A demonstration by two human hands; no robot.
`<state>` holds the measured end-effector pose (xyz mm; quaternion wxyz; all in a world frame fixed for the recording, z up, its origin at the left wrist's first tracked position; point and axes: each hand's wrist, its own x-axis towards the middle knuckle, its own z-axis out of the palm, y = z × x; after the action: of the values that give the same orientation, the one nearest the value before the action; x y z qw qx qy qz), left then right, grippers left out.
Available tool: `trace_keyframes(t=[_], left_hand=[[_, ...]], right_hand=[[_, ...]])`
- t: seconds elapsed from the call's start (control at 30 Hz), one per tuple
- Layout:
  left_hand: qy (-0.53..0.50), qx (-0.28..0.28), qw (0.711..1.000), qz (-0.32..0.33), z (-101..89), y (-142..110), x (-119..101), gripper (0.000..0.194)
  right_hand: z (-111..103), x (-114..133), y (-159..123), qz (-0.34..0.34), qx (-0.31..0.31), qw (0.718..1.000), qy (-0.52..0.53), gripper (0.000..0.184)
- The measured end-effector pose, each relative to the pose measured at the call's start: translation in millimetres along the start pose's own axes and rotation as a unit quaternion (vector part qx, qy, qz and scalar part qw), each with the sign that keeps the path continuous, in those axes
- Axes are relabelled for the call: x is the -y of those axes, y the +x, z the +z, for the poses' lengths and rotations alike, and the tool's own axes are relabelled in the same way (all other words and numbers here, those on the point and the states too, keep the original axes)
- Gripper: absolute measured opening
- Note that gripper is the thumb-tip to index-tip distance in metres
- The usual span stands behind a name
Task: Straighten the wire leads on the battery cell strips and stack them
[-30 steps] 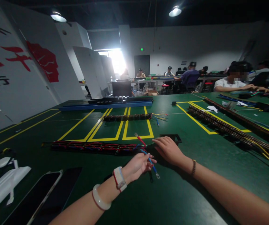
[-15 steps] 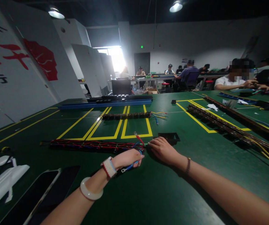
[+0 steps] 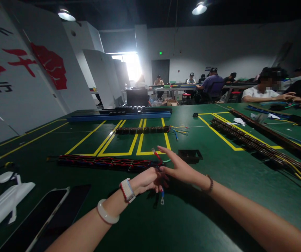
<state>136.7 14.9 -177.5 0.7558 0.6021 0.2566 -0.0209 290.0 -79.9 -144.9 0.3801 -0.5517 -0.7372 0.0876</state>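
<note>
My left hand (image 3: 149,180), with a watch and a pale bangle on its arm, is beside the right end of a wiring harness (image 3: 108,163). Its fingers look loosely apart, partly covered by my right hand. A blue cable (image 3: 162,193) with a metal ring lug comes out below those fingers, its upper part hidden. My right hand (image 3: 181,168) is open above the left fingertips, thumb and fingers spread. Close to it, a red cable (image 3: 157,156) with a ring lug sticks up, and a green wire (image 3: 167,161) runs behind the right hand.
A black rectangular bracket (image 3: 189,156) lies beyond my right hand. Another harness (image 3: 143,130) is farther back, and long wired strips (image 3: 247,143) lie at right. A dark flat panel (image 3: 35,220) and a white object (image 3: 6,206) occupy the left. Co-workers sit beyond the table.
My right hand has lifted off the wire end, spread its fingers and come over the left. My left fingers have loosened, and the blue cable's lug has swung from lower left to straight down.
</note>
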Motion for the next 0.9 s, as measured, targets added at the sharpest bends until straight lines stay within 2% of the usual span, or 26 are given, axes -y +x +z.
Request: trace_keyframes(t=[0.03,0.13,0.2,0.3,0.37,0.47,0.53,0.6,0.73,0.9], left_hand=[[-0.017,-0.007,1.0,0.004,1.2,0,1,0.02],[-0.051,-0.021,0.998,0.001,4.9,0,1,0.02],[-0.057,-0.025,0.998,-0.009,7.0,1,0,0.021],[-0.053,-0.028,0.998,-0.02,8.1,2,0,0.02],[-0.054,-0.025,0.998,-0.021,7.3,2,0,0.02],[-0.065,-0.016,0.998,-0.016,4.4,2,1,0.021],[-0.086,-0.006,0.996,-0.014,2.3,3,2,0.021],[-0.115,0.008,0.993,-0.018,1.2,3,3,0.021],[-0.156,0.01,0.987,-0.031,5.4,3,0,0.021],[-0.182,-0.044,0.982,-0.039,20.8,4,-8,0.024]], right_hand=[[0,7,3,0.003,-0.001,1.0,0.023,0.064],[-3,15,12,0.025,-0.039,0.999,0.015,0.03],[-11,9,15,0.06,-0.06,0.996,-0.01,0.028],[-32,-14,18,0.151,-0.062,0.987,-0.01,0.022],[-47,-33,18,0.183,-0.031,0.982,-0.032,0.019],[-61,-55,15,0.163,0.077,0.982,-0.052,0.019],[-62,-65,11,0.14,0.146,0.977,-0.065,0.03],[-58,-69,7,0.125,0.188,0.969,-0.102,0.044],[-45,-70,3,0.131,0.218,0.953,-0.163,0.058],[-42,-64,6,0.113,0.234,0.947,-0.187,0.043]])
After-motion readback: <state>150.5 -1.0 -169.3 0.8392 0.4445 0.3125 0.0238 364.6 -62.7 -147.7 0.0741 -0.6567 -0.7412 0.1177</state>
